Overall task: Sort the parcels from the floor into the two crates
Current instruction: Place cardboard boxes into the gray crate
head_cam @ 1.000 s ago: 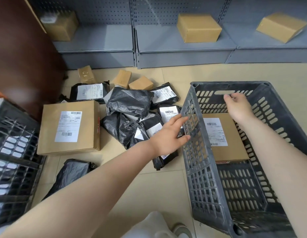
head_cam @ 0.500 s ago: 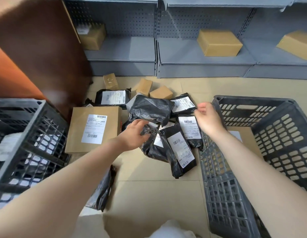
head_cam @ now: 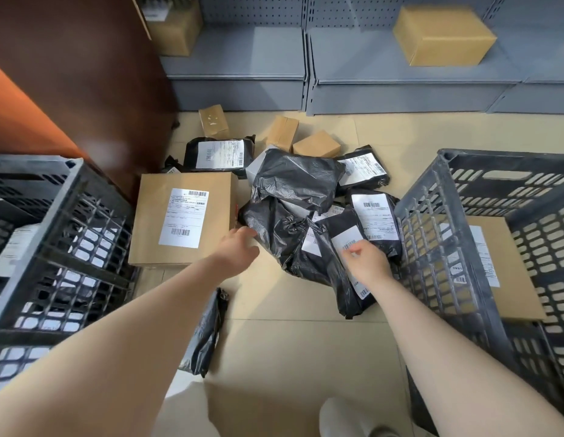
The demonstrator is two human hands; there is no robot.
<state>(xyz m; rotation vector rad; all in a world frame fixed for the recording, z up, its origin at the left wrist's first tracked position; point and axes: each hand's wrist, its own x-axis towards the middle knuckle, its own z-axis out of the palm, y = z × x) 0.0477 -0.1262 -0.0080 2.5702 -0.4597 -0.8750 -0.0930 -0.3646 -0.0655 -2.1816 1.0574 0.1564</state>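
Note:
A heap of black poly mailers (head_cam: 293,181) with white labels lies on the tiled floor between two dark slatted crates. My left hand (head_cam: 238,247) reaches to the near edge of a crumpled black mailer (head_cam: 274,228), fingers stretched out and touching it. My right hand (head_cam: 367,261) is over a long labelled black mailer (head_cam: 343,279), fingers curled down and pinching it at its label. The left crate (head_cam: 38,197) holds white-labelled parcels. A flat cardboard box (head_cam: 514,279) lies in the right crate (head_cam: 432,197).
A large flat cardboard box (head_cam: 183,219) lies left of the heap, with three small cardboard boxes (head_cam: 317,143) behind. Another black mailer (head_cam: 205,335) lies under my left forearm. A brown cabinet (head_cam: 85,74) stands at the left. Grey shelves (head_cam: 369,58) with boxes line the back.
My right hand left the right crate and came down onto the long labelled mailer. My left hand slid left to the crumpled mailer's edge. The view swung left, bringing the left crate into sight.

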